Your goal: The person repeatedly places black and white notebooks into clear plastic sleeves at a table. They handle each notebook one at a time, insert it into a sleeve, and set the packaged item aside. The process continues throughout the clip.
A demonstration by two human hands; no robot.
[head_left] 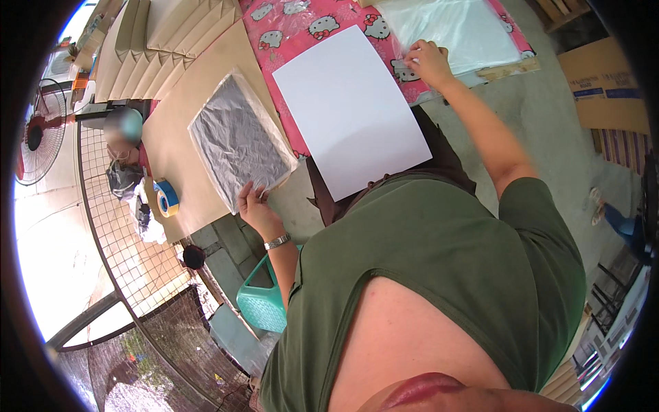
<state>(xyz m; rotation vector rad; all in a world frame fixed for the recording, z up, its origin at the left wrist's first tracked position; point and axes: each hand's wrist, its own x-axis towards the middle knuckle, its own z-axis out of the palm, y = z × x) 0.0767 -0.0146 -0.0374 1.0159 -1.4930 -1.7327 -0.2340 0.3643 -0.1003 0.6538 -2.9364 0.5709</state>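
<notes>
My left hand [258,208], with a metal watch on its wrist, is at the near corner of a flat packet [240,137]. The packet shows dark grey, crinkled sheet material inside a clear plastic sleeve, and my fingers are closed on its edge. A large blank white sheet [353,110] lies between my hands, its near end over my lap. My right hand [429,63] is beyond the sheet, beside a stack of clear plastic sleeves [456,34]. Its fingers are curled together at the tips; what they hold, if anything, is too small to tell.
A pink patterned cloth [274,69] covers the table. Brown paper [171,158] lies at the left, under folded brown paper stacks [161,48] and a blue-and-yellow tape roll [165,198]. A green plastic chair [263,302] stands low left, a fan [42,134] far left, a cardboard box [607,86] at right.
</notes>
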